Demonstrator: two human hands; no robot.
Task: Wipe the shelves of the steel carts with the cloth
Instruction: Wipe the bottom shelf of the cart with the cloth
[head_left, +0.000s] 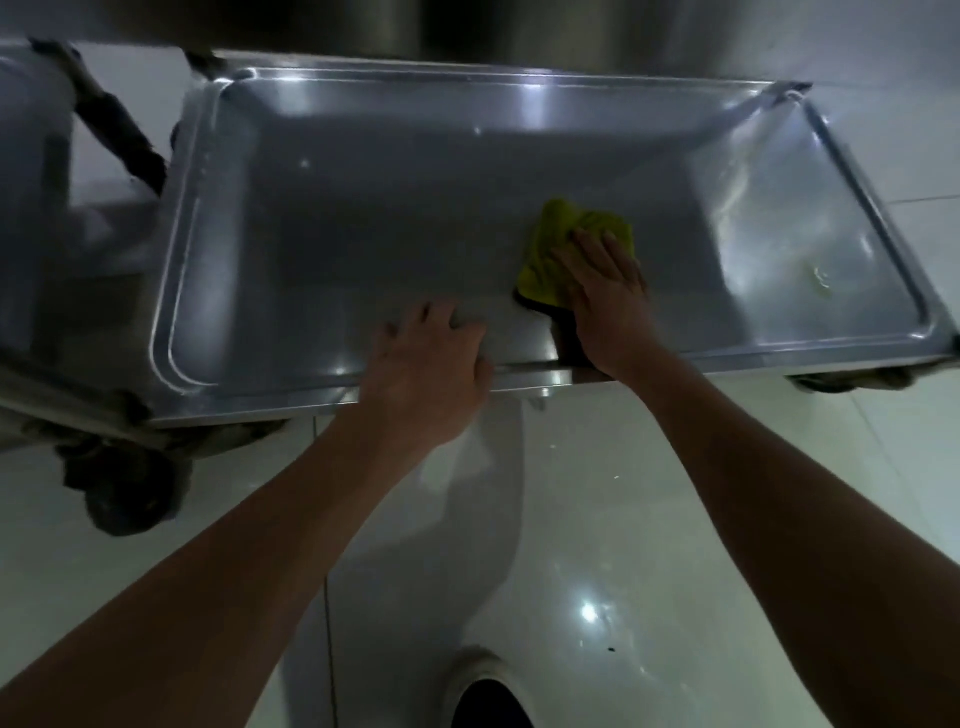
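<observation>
Forearms outstretched, left grip (431, 364) rests loose-fingered on the shelf rim (727, 364), right grip (605, 291) presses the cloth (556, 244) flat-palmed.

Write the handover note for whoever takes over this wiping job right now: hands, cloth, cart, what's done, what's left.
Right hand: flat on the yellow-green cloth, pressing it onto the cart shelf, right of middle near the front.
Left hand: rests on the shelf's front rim, holding nothing.
Done: cannot tell which parts are already wiped.
Left: a yellowish mark at the shelf's right end; probably the second cart on the left too.
</observation>
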